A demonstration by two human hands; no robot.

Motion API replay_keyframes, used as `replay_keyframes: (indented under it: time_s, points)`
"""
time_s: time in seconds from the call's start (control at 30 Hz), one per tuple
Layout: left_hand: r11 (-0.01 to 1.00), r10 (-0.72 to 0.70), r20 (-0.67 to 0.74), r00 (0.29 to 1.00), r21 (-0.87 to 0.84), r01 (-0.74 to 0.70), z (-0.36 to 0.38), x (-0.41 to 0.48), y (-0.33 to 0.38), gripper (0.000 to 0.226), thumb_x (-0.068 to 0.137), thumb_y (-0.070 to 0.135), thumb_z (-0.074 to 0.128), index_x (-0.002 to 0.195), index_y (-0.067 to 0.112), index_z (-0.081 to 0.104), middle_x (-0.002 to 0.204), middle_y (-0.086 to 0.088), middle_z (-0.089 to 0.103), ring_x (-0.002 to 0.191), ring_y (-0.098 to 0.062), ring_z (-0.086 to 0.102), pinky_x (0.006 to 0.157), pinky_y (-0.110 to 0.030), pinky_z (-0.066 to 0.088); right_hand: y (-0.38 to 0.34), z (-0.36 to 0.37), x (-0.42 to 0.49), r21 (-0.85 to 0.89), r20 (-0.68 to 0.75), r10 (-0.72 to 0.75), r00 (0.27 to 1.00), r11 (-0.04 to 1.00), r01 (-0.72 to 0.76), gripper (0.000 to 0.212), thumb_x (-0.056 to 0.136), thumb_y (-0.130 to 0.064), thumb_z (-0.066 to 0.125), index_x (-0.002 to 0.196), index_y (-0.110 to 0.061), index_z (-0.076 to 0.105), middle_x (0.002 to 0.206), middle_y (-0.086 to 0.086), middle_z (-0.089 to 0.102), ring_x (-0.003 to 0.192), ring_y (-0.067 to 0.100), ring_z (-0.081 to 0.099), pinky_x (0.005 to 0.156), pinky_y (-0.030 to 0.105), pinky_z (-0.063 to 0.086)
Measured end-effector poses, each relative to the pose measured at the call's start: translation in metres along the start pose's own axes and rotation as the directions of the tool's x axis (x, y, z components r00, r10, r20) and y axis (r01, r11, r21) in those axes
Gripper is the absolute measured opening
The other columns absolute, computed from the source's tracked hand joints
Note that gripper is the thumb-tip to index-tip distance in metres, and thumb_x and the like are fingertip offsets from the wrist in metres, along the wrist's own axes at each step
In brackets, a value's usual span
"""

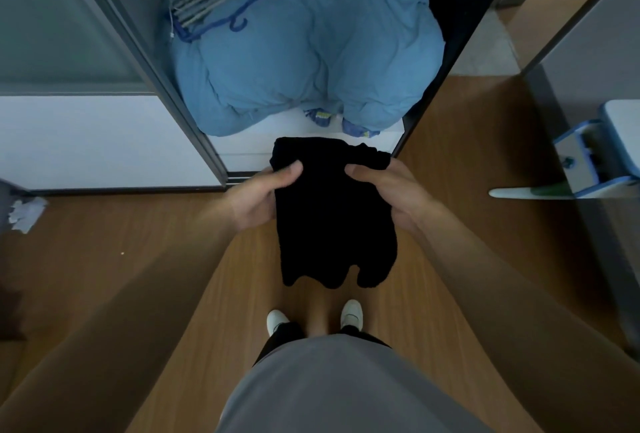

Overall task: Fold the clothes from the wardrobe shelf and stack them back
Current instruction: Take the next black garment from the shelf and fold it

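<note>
**Folding the black cloth by the wardrobe**

From the camera on my head, I look down at my two hands. My left hand [256, 197] holds the left edge of the black cloth [334, 224], with my thumb on top and my fingers under it. My right hand [388, 190] holds the right edge the same way. Both hands are closed on the cloth, near its top.

The cloth is in the air in front of me, above the wood floor [173, 242]. It is just in front of the wardrobe shelf [277, 122], not on it yet. It hangs down long and flat, and its bottom edge is wavy and bumpy. It is so dark that I cannot see any folds or seams, so I cannot tell what kind of clothing it is.

I think I am in the middle of folding it. To do it well, I should keep both edges even, bring the hanging bottom up to the top, and smooth the bumps.

A big blue quilt [304, 62] fills the shelf, with hangers [214, 3] lying on it.
</note>
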State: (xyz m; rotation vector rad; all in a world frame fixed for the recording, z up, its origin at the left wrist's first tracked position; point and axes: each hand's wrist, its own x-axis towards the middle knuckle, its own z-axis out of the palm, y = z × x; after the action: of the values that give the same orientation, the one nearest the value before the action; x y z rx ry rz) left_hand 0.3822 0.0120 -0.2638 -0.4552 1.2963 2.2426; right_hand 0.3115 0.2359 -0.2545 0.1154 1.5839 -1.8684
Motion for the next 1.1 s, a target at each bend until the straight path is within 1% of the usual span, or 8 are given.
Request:
replay_keyframes:
  time_s: [0.37, 0.47, 0.63, 0.77, 0.83, 0.9, 1.0, 1.1]
  points:
    - [0.965, 0.249, -0.336, 0.909, 0.001, -0.264, 0.014, 0.010, 0.012, 0.017, 0.098, 0.019, 0.062, 0.111, 0.011, 0.069, 0.100, -0.007, 0.077, 0.094, -0.021, 0.074, 0.073, -0.028, 0.058, -0.012, -0.017, 0.004, -0.296, 0.061, 0.078, 0.995, 0.954, -0.057, 0.041, 0.080, -0.025, 0.081, 0.118, -0.021, 0.066, 0.109, 0.000, 0.076, 0.103, 0.018, 0.072, 0.083, 0.033, 0.058]
    - [0.958, 0.197, -0.336, 0.921, -0.132, -0.253, 0.004, 0.005, 0.015, 0.026, 0.097, 0.023, 0.063, 0.118, 0.010, 0.068, 0.110, -0.008, 0.076, 0.101, -0.022, 0.073, 0.074, -0.029, 0.059, -0.010, -0.026, 0.007, -0.277, -0.030, 0.019, 0.999, 0.961, -0.027, 0.026, 0.089, -0.019, 0.074, 0.115, -0.018, 0.069, 0.109, 0.003, 0.077, 0.104, 0.021, 0.072, 0.088, 0.036, 0.058]
    - [0.940, 0.099, -0.315, 0.944, -0.282, -0.192, -0.008, -0.004, 0.019, 0.031, 0.096, 0.028, 0.060, 0.120, 0.010, 0.068, 0.115, -0.009, 0.074, 0.103, -0.022, 0.073, 0.073, -0.030, 0.060, -0.027, -0.017, 0.009, -0.118, -0.318, -0.100, 0.943, 0.991, 0.065, 0.038, 0.093, -0.018, 0.070, 0.129, -0.023, 0.059, 0.095, -0.010, 0.072, 0.079, 0.001, 0.073, 0.062, 0.017, 0.056]
    - [0.940, 0.118, -0.342, 0.932, -0.263, -0.216, -0.014, -0.007, 0.027, 0.030, 0.096, 0.026, 0.060, 0.117, 0.008, 0.070, 0.114, -0.009, 0.075, 0.101, -0.023, 0.073, 0.073, -0.031, 0.060, -0.038, -0.001, 0.006, -0.269, -0.123, -0.139, 0.983, 0.958, 0.102, 0.039, 0.090, -0.028, 0.073, 0.128, -0.027, 0.065, 0.121, -0.003, 0.070, 0.096, 0.001, 0.070, 0.079, 0.014, 0.054]
    - [0.943, 0.125, -0.346, 0.930, -0.249, -0.220, -0.017, -0.010, 0.032, 0.029, 0.096, 0.027, 0.060, 0.118, 0.009, 0.069, 0.114, -0.009, 0.075, 0.102, -0.023, 0.073, 0.074, -0.031, 0.061, -0.041, 0.008, 0.005, -0.545, -0.001, -0.123, 0.992, 0.832, 0.102, 0.055, 0.080, -0.041, 0.081, 0.131, -0.031, 0.064, 0.135, -0.009, 0.059, 0.118, 0.003, 0.058, 0.092, 0.012, 0.045]
    - [0.948, 0.137, -0.344, 0.929, -0.226, -0.223, -0.018, -0.013, 0.037, 0.030, 0.095, 0.026, 0.061, 0.119, 0.010, 0.068, 0.115, -0.009, 0.074, 0.104, -0.024, 0.072, 0.075, -0.032, 0.061, -0.040, 0.017, 0.009, -0.829, 0.089, -0.091, 0.992, 0.545, 0.124, 0.071, 0.075, -0.046, 0.084, 0.138, -0.032, 0.056, 0.136, -0.011, 0.053, 0.125, 0.006, 0.049, 0.096, 0.016, 0.039]
    - [0.960, 0.164, -0.357, 0.920, -0.156, -0.232, -0.020, -0.019, 0.045, 0.031, 0.095, 0.026, 0.062, 0.120, 0.008, 0.068, 0.115, -0.010, 0.074, 0.105, -0.024, 0.072, 0.075, -0.031, 0.061, -0.040, 0.034, 0.018, -0.976, 0.170, -0.148, 0.974, 0.112, 0.187, 0.031, 0.088, -0.045, 0.071, 0.114, -0.029, 0.069, 0.106, -0.006, 0.063, 0.112, 0.020, 0.061, 0.092, 0.039, 0.050]
    - [0.965, 0.190, -0.385, 0.903, -0.098, -0.245, -0.029, -0.029, 0.056, 0.031, 0.095, 0.025, 0.063, 0.120, 0.008, 0.068, 0.114, -0.010, 0.074, 0.105, -0.024, 0.072, 0.075, -0.031, 0.061, -0.043, 0.041, 0.029, -0.942, 0.303, -0.229, 0.925, 0.076, 0.327, 0.023, 0.093, -0.037, 0.067, 0.083, -0.016, 0.068, 0.091, -0.001, 0.058, 0.098, 0.021, 0.060, 0.083, 0.038, 0.046]
